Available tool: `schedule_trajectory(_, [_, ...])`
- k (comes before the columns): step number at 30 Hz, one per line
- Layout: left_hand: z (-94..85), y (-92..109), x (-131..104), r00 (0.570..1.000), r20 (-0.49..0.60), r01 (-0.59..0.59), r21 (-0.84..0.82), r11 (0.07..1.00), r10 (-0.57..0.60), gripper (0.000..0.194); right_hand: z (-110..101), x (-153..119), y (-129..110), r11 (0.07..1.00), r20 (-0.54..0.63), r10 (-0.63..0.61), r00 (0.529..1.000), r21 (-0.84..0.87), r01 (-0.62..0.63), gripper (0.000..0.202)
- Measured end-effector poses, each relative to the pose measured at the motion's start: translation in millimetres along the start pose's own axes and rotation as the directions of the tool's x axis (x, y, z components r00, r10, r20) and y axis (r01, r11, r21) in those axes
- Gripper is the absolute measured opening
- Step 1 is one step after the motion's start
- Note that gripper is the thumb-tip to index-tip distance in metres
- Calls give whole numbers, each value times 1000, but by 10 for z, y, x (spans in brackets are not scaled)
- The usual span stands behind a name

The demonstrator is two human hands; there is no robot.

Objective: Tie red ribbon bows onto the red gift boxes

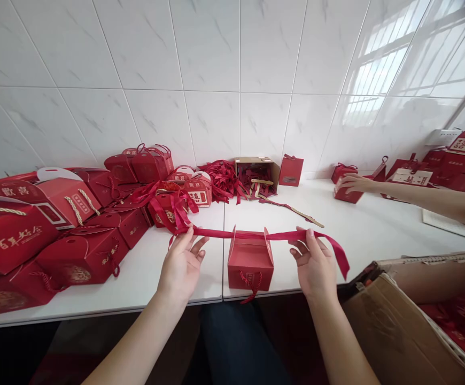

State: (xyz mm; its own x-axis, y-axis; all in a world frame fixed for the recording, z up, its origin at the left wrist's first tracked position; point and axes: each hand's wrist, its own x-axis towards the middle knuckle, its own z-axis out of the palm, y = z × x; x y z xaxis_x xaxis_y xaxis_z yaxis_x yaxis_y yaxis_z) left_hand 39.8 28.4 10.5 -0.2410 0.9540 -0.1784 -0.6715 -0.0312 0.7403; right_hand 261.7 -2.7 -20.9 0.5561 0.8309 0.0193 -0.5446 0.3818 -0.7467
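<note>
My left fingers (184, 240) and right fingers (312, 240) pinch the seemingly threaded ribbon (215, 233) either side of the red box (250, 261), which uneven pulling could tip

Bare forearms (145, 339), dark blue trousers (240, 342)

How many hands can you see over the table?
3: the left hand and right hand, holding ribbon on either side of the front box, and a co-worker's hand at the right. The co-worker's other hand doesn't show.
</note>
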Motion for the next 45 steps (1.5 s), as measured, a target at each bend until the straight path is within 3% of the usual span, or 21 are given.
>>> schedule_trajectory(4, [85,99,65,993,70,-101,22,995,99,12,76,92,-118,984,-35,-146,989,-109,142,23])
schedule_trajectory(7, [211,196,83,963,160,-223,36,974,215,15,152,148,-229,946,35,-230,973,-227,232,26])
schedule_trajectory(12, [466,307,50,848,297,-485,102,868,439,15,310,208,-446,793,160,-393,905,-439,422,28])
schedule_trajectory(16, [625,338,11,775,418,-583,185,791,473,21,445,247,-571,698,375,-390,841,-475,535,25])
schedule_trajectory(20, [717,379,-11,733,468,-627,183,757,494,23,538,253,-605,708,450,-325,832,-467,529,24])
schedule_trajectory(24, [759,456,-25,708,493,-652,182,736,505,23,567,244,-612,748,410,-351,842,-419,515,23])
schedule_trajectory(27, [788,518,-50,710,503,-650,199,733,493,22,587,250,-642,824,361,-354,862,-315,471,23])
schedule_trajectory(31, [840,598,-94,718,544,-631,245,736,434,24,652,263,-687,905,363,-249,898,-244,349,25])
schedule_trajectory(36, [919,678,-106,686,610,-653,276,705,397,24,741,295,-693,932,450,-179,875,-207,297,20])
schedule_trajectory(45, [1022,681,-84,708,614,-609,281,742,348,19,794,277,-778,921,460,-255,851,-152,358,19])
